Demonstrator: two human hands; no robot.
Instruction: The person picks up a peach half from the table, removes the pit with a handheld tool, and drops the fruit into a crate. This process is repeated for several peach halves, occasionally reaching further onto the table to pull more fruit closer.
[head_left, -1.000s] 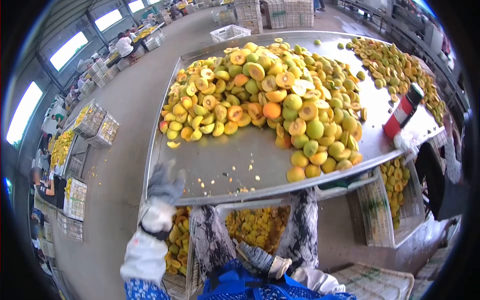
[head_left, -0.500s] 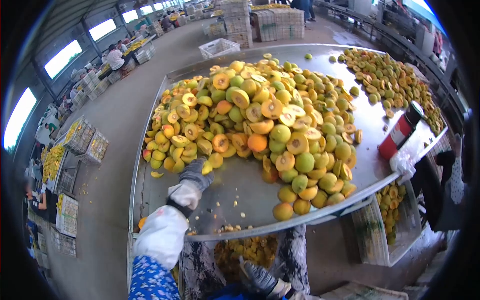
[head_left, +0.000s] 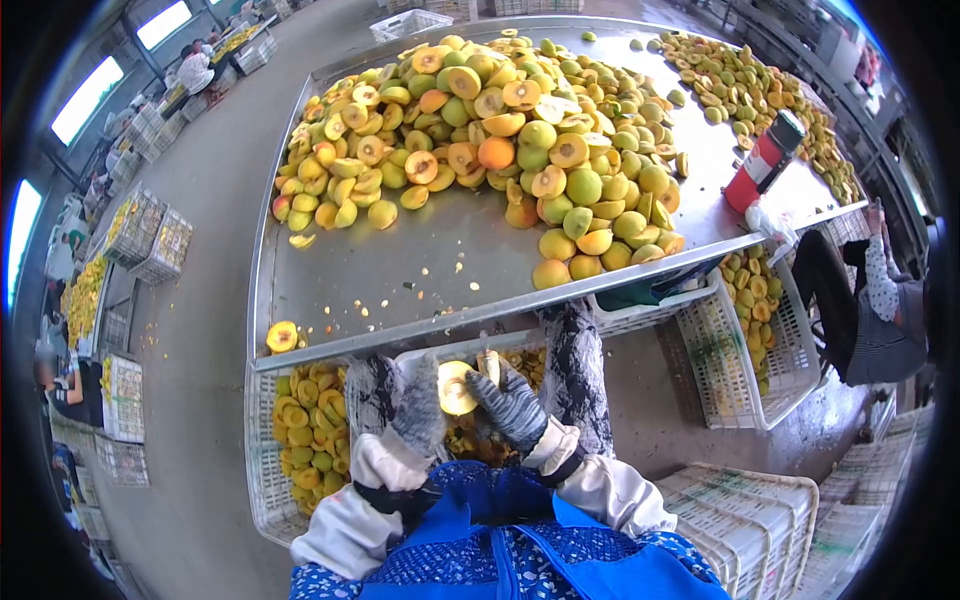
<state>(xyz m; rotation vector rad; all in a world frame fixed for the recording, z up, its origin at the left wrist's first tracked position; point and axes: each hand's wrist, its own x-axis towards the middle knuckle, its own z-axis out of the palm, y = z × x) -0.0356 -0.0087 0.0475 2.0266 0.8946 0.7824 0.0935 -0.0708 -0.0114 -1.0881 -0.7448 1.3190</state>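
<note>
Over the crate in front of my lap, both gloved hands are close together. My left hand [head_left: 418, 408] is closed on a cut yellow peach half [head_left: 457, 388], its pale flesh facing up. My right hand [head_left: 512, 408] touches the half's other side with its fingers. It also grips a small hand tool [head_left: 488, 364] with a narrow upright tip; its exact kind is too small to tell. Just beyond, the steel table [head_left: 350, 270] carries a big heap of peach halves [head_left: 480, 130]. One half [head_left: 283, 337] lies alone at its near left corner.
Loose pits [head_left: 385, 303] are scattered along the table's near side. A red bottle with a black top [head_left: 764, 160] stands on the right. Crates of peaches are at my left [head_left: 262, 450] and right [head_left: 715, 350]. A person [head_left: 880, 310] sits at far right.
My left hand has come back from the heap to my lap with a peach half. My right hand has risen to meet it. The view has tilted down.
</note>
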